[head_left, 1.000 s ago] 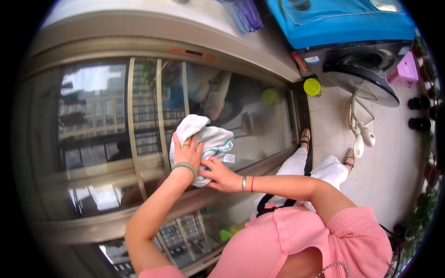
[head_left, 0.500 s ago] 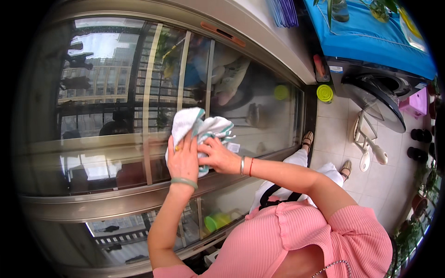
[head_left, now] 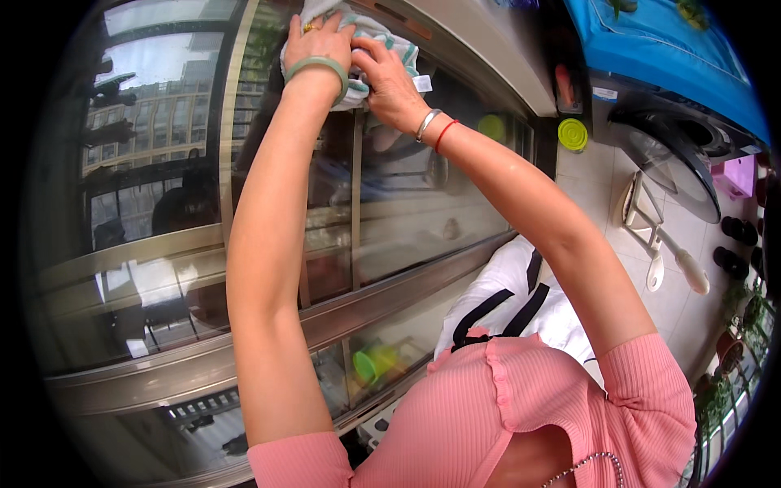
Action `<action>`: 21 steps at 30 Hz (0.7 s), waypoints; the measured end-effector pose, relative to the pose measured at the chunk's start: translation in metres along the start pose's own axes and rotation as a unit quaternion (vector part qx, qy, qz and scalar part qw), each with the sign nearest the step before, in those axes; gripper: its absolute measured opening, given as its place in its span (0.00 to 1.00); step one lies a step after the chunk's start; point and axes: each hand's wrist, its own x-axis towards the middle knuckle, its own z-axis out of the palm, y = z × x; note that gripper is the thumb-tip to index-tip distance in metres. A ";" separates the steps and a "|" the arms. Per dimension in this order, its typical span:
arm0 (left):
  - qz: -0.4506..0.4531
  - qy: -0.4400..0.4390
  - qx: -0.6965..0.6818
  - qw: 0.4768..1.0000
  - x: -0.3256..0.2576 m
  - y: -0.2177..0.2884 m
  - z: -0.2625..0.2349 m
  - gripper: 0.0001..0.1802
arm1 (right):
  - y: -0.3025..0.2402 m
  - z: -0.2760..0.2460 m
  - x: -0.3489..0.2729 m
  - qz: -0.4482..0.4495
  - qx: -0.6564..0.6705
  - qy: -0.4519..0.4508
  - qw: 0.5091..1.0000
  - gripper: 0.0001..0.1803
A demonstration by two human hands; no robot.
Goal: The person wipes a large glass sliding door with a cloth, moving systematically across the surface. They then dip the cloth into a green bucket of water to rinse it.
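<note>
A white cloth with green edging (head_left: 399,53) is bunched against the glass panel (head_left: 407,195) near the top of the view. My left hand (head_left: 324,45), with a green bangle at its wrist, presses on the cloth with fingers spread and stretched out. Beside it, my right hand (head_left: 392,85) has its fingers bent into the cloth's folds, gripping it; a small white tag sticks out there. Both arms reach far forward. The metal door frame (head_left: 163,366) runs below the glass, which reflects buildings and railings.
A blue-covered washing machine (head_left: 659,61) stands at the right, its round door (head_left: 663,167) hanging open. A yellow-green round lid (head_left: 572,135) and a folding white-handled frame (head_left: 651,228) are on the tiled floor. A purple bin (head_left: 734,177) and potted plants (head_left: 730,351) line the far right.
Both hands and the cloth have moved up across the glass, away from my body. My arms are now stretched out much further.
</note>
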 end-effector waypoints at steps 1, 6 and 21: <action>-0.003 0.020 -0.017 1.000 -0.002 -0.001 0.001 0.24 | -0.002 0.002 -0.001 0.012 0.006 0.007 1.000 0.31; -0.022 0.007 -0.045 0.999 -0.069 0.005 -0.010 0.23 | -0.045 0.017 -0.046 -0.002 0.078 0.013 0.997 0.28; -0.100 -0.083 -0.155 0.979 -0.310 0.108 -0.036 0.25 | -0.103 -0.007 -0.227 -0.048 0.219 -0.220 0.949 0.26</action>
